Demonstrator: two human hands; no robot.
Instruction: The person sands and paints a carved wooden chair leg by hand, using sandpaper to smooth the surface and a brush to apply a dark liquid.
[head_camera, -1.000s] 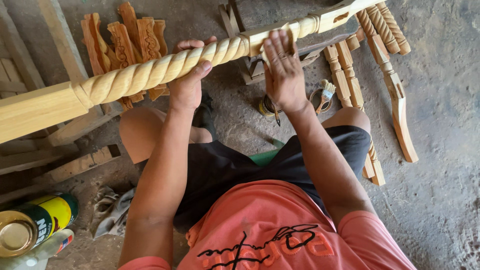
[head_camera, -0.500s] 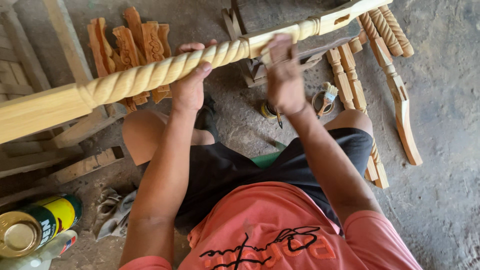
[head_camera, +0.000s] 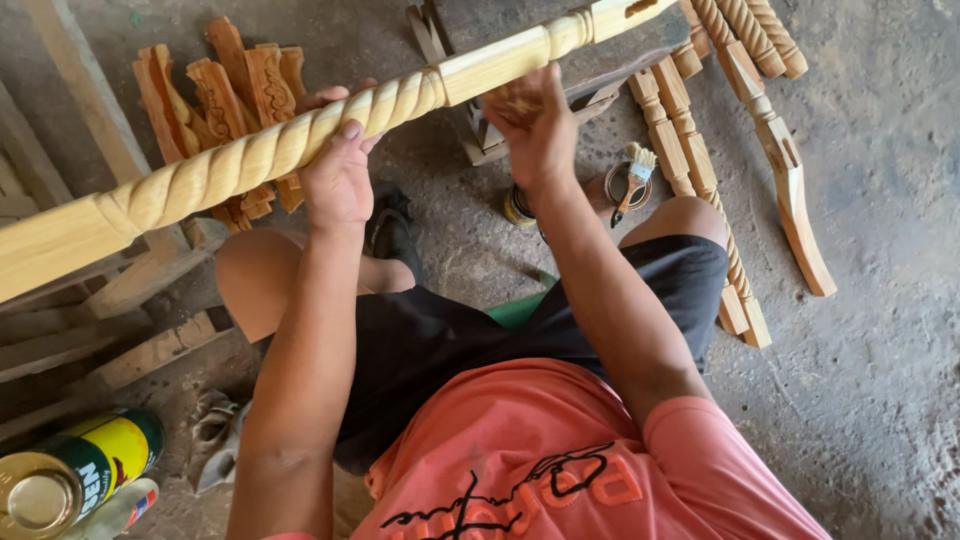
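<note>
Left hand (head_camera: 338, 180) still grips twisted wooden post (head_camera: 260, 155) mid-frame; right hand (head_camera: 535, 125) has slid lower, fingers pressing sandpaper scrap.

Dusty concrete floor (head_camera: 880, 400) under carved wooden pieces (head_camera: 230, 90), tin (head_camera: 60, 480).

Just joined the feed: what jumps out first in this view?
A long pale rope-twisted wooden post runs diagonally across the top, gripped by the left hand at mid-length, with the right hand pressed to it further up. Carved wooden pieces lie piled behind, and a paintbrush rests on a small can near the right knee.
</note>
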